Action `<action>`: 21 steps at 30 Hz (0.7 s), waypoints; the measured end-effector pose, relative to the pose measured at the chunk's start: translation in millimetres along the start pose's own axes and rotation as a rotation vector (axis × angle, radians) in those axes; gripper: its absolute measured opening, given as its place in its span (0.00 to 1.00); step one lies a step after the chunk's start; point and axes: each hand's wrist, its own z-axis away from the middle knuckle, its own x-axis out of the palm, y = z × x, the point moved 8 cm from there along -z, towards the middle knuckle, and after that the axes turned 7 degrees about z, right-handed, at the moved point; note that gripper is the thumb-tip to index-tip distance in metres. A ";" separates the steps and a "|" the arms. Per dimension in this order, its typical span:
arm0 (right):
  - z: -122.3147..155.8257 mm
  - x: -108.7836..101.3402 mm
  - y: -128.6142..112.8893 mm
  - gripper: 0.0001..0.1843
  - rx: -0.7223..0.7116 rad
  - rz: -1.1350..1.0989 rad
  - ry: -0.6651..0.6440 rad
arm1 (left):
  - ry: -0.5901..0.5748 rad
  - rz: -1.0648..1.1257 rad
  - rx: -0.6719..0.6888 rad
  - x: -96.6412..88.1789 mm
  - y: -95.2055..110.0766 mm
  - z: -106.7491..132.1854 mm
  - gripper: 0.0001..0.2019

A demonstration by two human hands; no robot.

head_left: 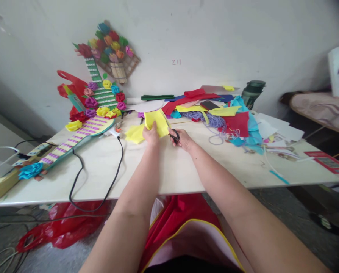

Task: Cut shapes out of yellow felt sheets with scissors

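My left hand grips a folded piece of yellow crepe paper, thumb on top, above the middle of the table. In my right hand is a pair of black-handled scissors, held at the right edge of that paper. The blades are mostly hidden, so whether they are parted does not show. Another yellow paper piece lies on the table just left of my left hand. Beyond my hands, a white disc rests partly behind the raised paper.
Several coloured paper sheets, lilac yarn and a dark phone lie back right, near a green bottle. Flower-decorated panels stand left. A white glue gun trails a black cord over the table's front edge.
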 end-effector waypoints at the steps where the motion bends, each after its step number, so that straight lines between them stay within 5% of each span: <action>1: 0.0 0.0 -0.1 0.23 0.000 0.004 0.002 | -0.001 0.002 0.002 0.2 -0.4 -0.4 0.11; 21: -6.0 -4.1 7.1 0.24 -0.024 0.043 0.005 | 0.003 0.008 -0.008 0.7 0.8 0.4 0.13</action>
